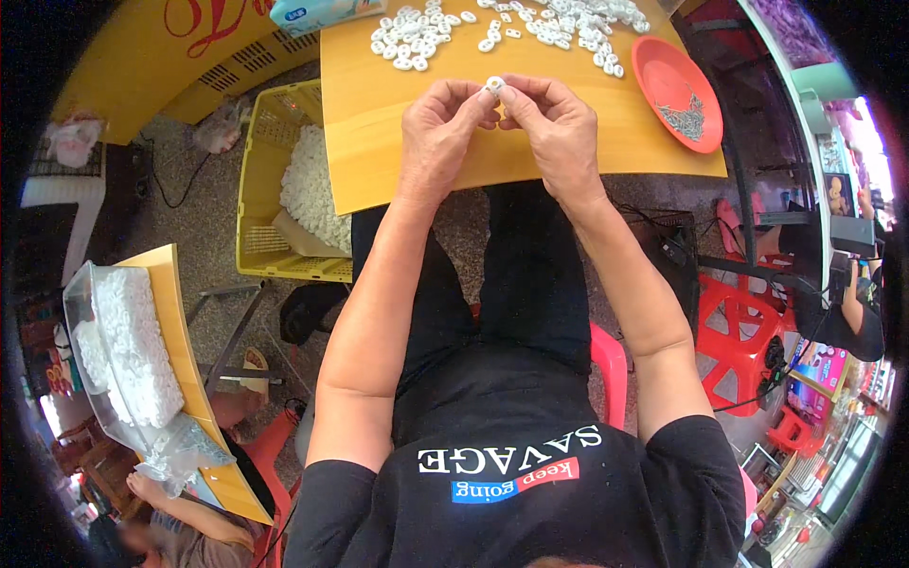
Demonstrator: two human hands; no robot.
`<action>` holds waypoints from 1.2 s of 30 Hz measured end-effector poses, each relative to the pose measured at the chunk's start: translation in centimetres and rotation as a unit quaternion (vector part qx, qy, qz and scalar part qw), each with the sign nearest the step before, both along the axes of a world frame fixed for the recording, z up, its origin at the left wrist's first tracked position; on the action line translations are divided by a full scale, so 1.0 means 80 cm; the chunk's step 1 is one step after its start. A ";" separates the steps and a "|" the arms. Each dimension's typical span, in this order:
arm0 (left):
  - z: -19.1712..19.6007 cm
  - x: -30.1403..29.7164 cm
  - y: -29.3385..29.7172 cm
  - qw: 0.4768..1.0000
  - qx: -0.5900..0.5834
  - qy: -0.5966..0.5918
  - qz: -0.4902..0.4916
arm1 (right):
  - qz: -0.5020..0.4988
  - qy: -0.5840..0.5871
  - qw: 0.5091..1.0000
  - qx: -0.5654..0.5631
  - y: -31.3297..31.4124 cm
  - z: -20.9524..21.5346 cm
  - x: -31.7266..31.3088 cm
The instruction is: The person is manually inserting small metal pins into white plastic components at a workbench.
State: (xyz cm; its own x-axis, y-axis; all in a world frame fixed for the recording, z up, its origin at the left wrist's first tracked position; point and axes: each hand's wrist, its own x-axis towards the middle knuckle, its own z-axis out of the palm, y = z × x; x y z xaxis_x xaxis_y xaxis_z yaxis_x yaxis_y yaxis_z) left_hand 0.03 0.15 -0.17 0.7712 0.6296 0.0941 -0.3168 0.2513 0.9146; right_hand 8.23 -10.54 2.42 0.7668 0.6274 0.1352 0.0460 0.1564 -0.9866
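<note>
Over the near part of the wooden table, my left hand [443, 128] and my right hand [551, 123] meet at their fingertips. Between the thumbs and forefingers they pinch one small white plastic piece [494, 85] with a yellowish spot on it. Beyond my hands lies a pile of white oval plastic pieces [411, 38], with a second pile of white pieces [585, 26] to its right. On the right side, an orange-red plate [653, 71] bears a heap of thin metal pins or screws [684, 121]. The other fingers of both hands are curled in.
A yellow crate [248, 189] full of white pieces stands on the floor left of the table [369, 142]. A blue-white package [317, 13] lies at the table's far left. Further left, another person's hand [144, 488] is near a clear bag. Red stools [729, 331] stand at right.
</note>
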 end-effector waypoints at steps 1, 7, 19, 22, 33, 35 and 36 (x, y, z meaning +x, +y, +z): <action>0.000 0.000 0.001 1.000 -0.008 -0.003 -0.011 | -0.001 -0.011 1.000 -0.006 -0.001 0.000 0.000; 0.003 -0.002 0.004 1.000 -0.011 0.014 -0.024 | -0.003 -0.017 1.000 -0.002 -0.002 0.003 -0.003; 0.023 -0.022 -0.011 0.999 0.005 -0.041 -0.031 | 0.084 0.226 0.965 0.107 -0.013 0.031 -0.012; 0.031 -0.036 -0.017 0.995 -0.032 -0.077 -0.060 | 0.113 0.263 0.951 0.117 -0.018 0.040 -0.022; 0.031 -0.069 -0.018 0.981 -0.057 -0.151 -0.106 | 0.192 0.338 0.907 0.162 -0.015 0.056 -0.063; 0.032 -0.075 -0.020 0.980 -0.042 -0.177 -0.083 | 0.201 0.341 0.905 0.160 -0.014 0.054 -0.069; 0.032 -0.079 -0.021 0.980 -0.042 -0.177 -0.084 | 0.213 0.336 0.904 0.155 -0.013 0.052 -0.072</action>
State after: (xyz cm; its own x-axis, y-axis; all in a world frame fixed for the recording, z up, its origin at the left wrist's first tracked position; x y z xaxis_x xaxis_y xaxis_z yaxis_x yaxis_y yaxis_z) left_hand -6.26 -1.53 2.42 0.7929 0.5134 0.3283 -0.5584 0.3964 0.7287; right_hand 2.50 -11.61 6.55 0.4395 0.8967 -0.0519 -0.6778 0.2932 -0.6743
